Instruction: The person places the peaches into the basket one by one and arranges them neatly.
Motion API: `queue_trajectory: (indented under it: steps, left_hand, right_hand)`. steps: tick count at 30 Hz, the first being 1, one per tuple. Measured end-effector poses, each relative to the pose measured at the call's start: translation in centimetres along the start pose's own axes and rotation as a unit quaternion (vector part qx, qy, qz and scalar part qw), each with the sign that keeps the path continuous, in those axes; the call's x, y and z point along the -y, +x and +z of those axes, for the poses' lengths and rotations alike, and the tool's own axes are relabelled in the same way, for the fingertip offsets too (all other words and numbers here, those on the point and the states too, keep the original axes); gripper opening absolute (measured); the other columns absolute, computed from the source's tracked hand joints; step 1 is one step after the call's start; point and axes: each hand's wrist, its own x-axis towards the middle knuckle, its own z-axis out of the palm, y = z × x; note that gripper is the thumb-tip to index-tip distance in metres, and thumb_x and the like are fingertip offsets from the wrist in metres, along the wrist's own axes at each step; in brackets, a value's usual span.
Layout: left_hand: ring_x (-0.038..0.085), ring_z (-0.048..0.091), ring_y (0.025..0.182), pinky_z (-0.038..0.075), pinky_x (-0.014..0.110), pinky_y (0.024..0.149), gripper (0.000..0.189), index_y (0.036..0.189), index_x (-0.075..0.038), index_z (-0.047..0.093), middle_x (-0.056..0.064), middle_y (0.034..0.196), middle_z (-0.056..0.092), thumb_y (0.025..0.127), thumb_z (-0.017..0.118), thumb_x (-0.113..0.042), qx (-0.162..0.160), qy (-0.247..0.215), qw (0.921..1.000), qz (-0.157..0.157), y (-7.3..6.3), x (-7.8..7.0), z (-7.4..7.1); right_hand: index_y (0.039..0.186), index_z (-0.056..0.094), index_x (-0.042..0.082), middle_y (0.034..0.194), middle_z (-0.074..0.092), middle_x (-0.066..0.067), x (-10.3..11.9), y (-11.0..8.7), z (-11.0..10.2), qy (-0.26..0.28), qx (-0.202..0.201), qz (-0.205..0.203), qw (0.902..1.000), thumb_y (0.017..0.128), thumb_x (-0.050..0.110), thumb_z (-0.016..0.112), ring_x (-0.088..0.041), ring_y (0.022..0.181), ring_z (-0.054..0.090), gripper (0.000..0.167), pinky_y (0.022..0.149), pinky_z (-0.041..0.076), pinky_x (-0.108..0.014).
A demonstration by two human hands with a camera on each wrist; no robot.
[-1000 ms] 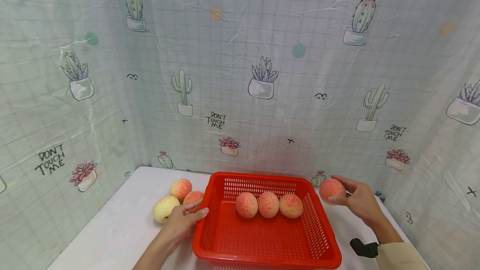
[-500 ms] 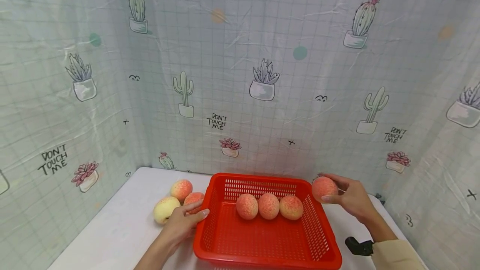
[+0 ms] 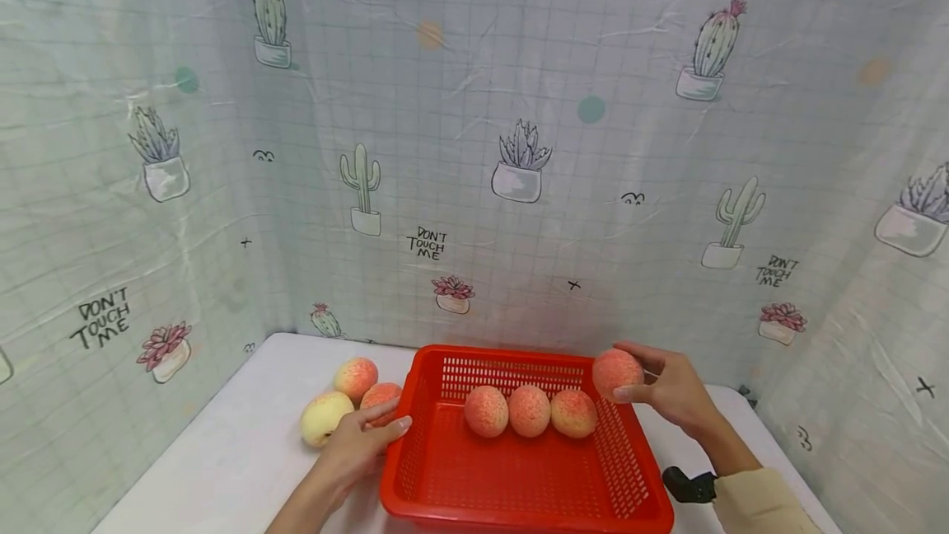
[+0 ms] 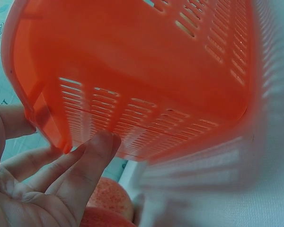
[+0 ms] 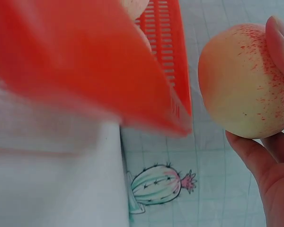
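Note:
A red plastic basket (image 3: 511,476) with slotted walls sits on the white table. My left hand (image 3: 356,447) grips its left rim, thumb over the edge; in the left wrist view the fingers (image 4: 92,158) lie against the outer wall. Three peaches (image 3: 530,411) stand in a row toward the basket's back. My right hand (image 3: 673,392) holds another peach (image 3: 617,375) above the basket's right back corner. That held peach (image 5: 246,80) shows pale yellow with red speckles in the right wrist view, pinched between thumb and fingers.
Left of the basket lie two reddish peaches, one at the back (image 3: 356,377) and one partly behind my left hand, beside a pale yellow peach (image 3: 326,419). A cactus-printed curtain (image 3: 474,147) encloses the table at the back and sides. A black strap piece (image 3: 689,485) hangs near the right sleeve.
My right hand has carried its peach leftward, from outside the basket's right side to above its right back corner. The left hand and the basket have stayed in place.

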Motion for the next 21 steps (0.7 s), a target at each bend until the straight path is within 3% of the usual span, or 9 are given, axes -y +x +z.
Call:
queue_trajectory:
  steps: [6,21]
  left_hand:
    - [0.026,0.076,0.101,0.066,0.047,0.083,0.069,0.152,0.003,0.049,0.027,0.142,0.063,0.095,0.076,-0.027,0.002,-0.002,1.0000,0.002,0.0,0.0,-0.1]
    - [0.025,0.076,0.099,0.066,0.047,0.082,0.072,0.152,0.003,0.049,0.028,0.141,0.063,0.094,0.078,-0.028,0.000,0.005,1.0000,-0.003,0.0,-0.1,0.1]
  right_hand:
    - [0.146,0.056,-0.002,0.141,0.063,-0.028,0.3,0.4,0.6,0.006,0.009,-0.011,0.9999,0.082,0.020,0.089,-0.047,0.124,0.066,0.076,0.089,0.065,-0.044]
    - [0.144,0.058,-0.002,0.137,0.067,-0.025,1.7,1.0,2.1,0.018,0.022,-0.035,0.9990,0.081,0.020,0.089,-0.040,0.118,0.072,0.074,0.091,0.065,-0.044]
